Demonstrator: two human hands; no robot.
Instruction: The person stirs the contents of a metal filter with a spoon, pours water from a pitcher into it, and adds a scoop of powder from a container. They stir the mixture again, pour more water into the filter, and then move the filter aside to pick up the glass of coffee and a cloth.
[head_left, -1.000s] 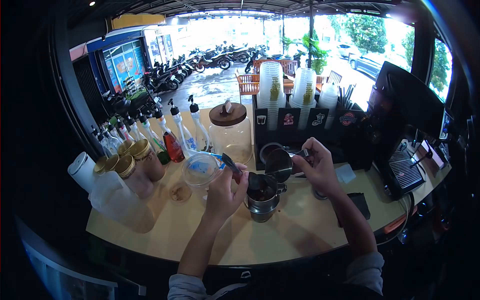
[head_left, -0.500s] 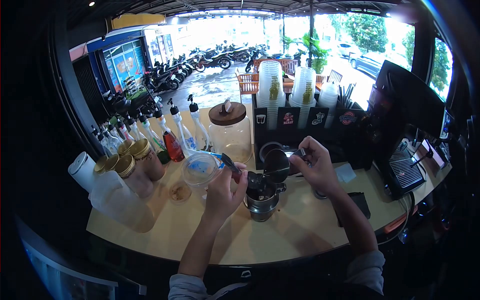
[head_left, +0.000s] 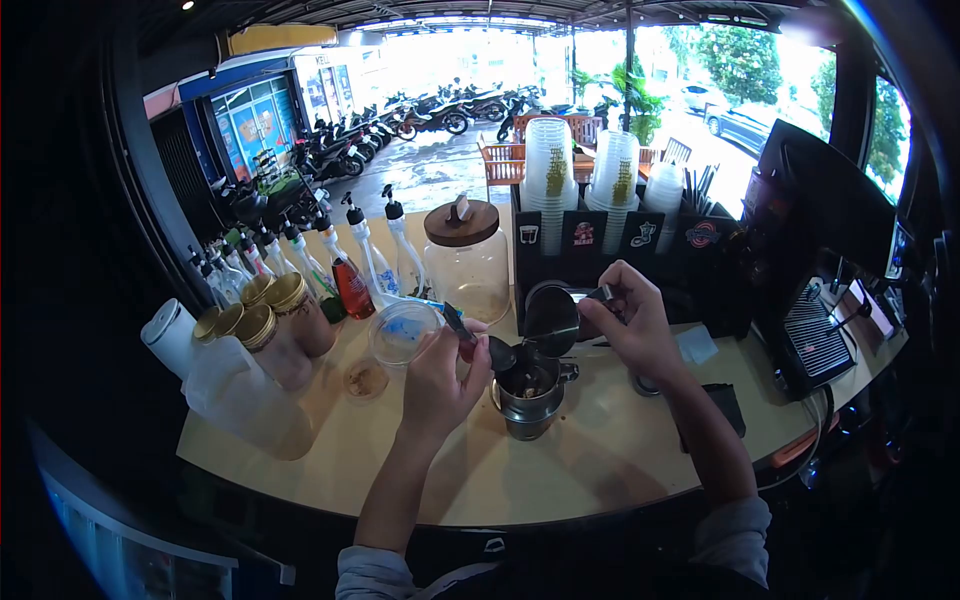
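My left hand (head_left: 445, 375) is closed round a dark spoon (head_left: 502, 356), its handle pointing up and to the left. The spoon's rounded end hangs at the left rim of a metal jug (head_left: 528, 410) that stands upright on the counter. Dark material with a few light bits shows inside the jug. A round metal cup (head_left: 552, 320) is tilted above the jug's far rim, its dark mouth facing me. My right hand (head_left: 635, 320) grips this cup by its handle. An open clear plastic tub (head_left: 402, 340) is just beyond my left hand.
A glass jar with a wooden lid (head_left: 465, 265) stands beyond my hands. Pump bottles (head_left: 352, 285), gold-lidded jars (head_left: 290, 305) and a translucent pitcher (head_left: 240, 395) crowd the left. Stacked cups (head_left: 548, 170) fill a black holder behind. A coffee machine's drip tray (head_left: 815, 325) is at right.
The spoon has drawn slightly left and up from over the jug's mouth, uncovering more of the inside. The tilted cup stays almost in place. The whole view has shifted slightly.
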